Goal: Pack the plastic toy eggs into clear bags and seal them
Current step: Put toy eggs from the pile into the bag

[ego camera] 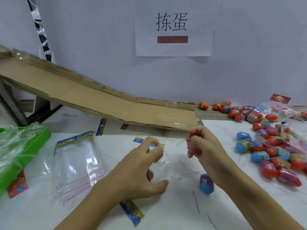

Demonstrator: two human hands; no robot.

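Bright, even light; hands blurred; edges warped

My left hand (142, 165) pinches the mouth of a clear bag (167, 165) on the white table (166, 213); my right hand (201, 145) grips a red egg (195, 151) above it. A blue egg (206, 184) stands beside my right wrist, more eggs (269, 146) piled right, a cardboard ramp (99, 100) behind.
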